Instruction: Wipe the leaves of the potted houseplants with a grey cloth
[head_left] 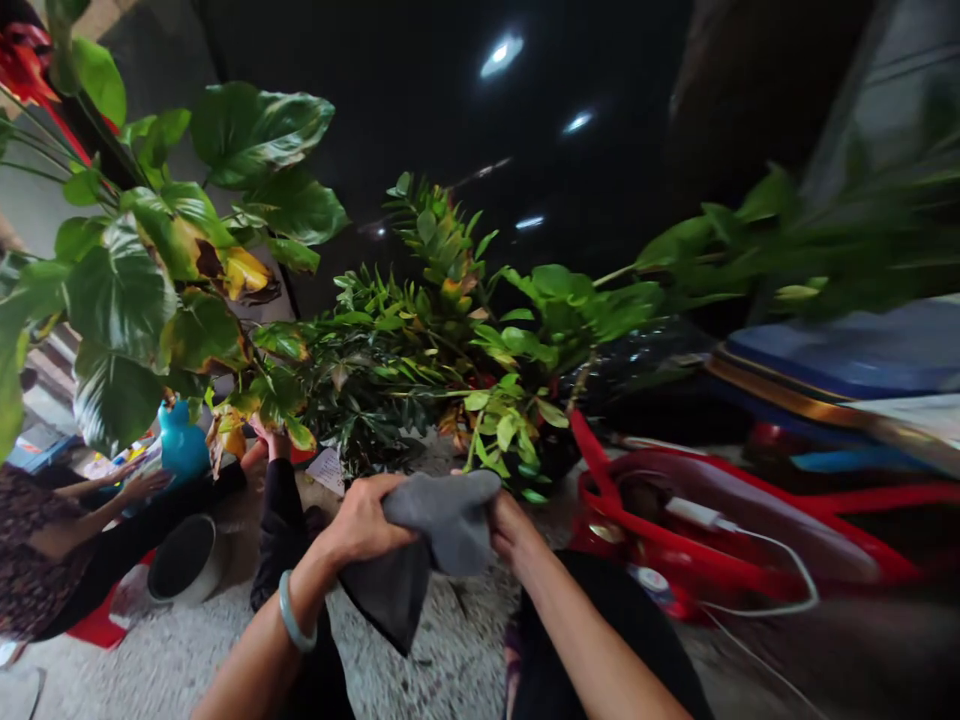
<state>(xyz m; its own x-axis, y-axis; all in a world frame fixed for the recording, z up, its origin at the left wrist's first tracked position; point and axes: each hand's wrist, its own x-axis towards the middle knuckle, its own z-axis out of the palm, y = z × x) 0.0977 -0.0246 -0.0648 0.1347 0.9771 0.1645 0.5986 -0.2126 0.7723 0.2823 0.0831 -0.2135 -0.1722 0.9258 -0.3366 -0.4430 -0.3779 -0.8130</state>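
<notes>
Both my hands are closed on a grey cloth (450, 515) with a darker flap hanging from its lower left. My left hand (367, 520), a pale bangle on its wrist, grips the cloth's left side with the thumb across it. At the right edge my right hand (512, 530) holds on, its fingertips partly hidden behind the fabric. A small leafy plant (510, 425) stands just beyond the cloth. Below the cloth is the rough grey floor (457, 640), with my dark-clothed legs on either side.
On the right lies a red bag (660, 545) with a white charger (697, 513) and cable. Large-leafed plants (120, 290) fill the left. Another person (45, 560) sits there near a blue bottle-shaped object (182, 445) and a bucket (187, 560). Another dark sleeve (275, 520) reaches in close by.
</notes>
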